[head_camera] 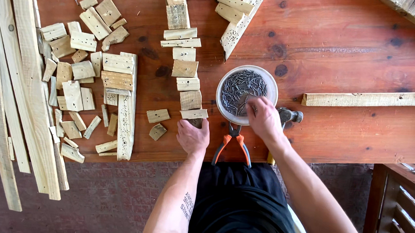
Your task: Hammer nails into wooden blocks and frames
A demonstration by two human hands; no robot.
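While the view looks straight down: a reddish wooden worktop [341,52] fills the top, and both bare hands are at its near edge.
Right hand: the right hand [265,118] dips over the near rim of the white bowl [270,86], fingertips pinched down among the nails [242,89]; whether that grip actually has a nail, I cannot tell.
Left hand: the left hand [192,136] lies palm-down, fingers curled against the near end of the row of wood blocks [187,66], touching the nearest block [194,114]; grip relaxed, nothing clenched.
Bowl: sits mid-worktop, just right of the block row, piled with dark nails.
Pliers: orange-handled pliers [233,144] lie between the two hands, jaws tucked under the bowl's near edge.
Hammer: a hammer head [290,116] peeks out just right of the right hand.
Scraps: a scatter of pale offcuts [85,74] lies to the left, long slats [24,90] beyond them.
Plank: one pale plank [367,98] lies to the right, well apart from the bowl.
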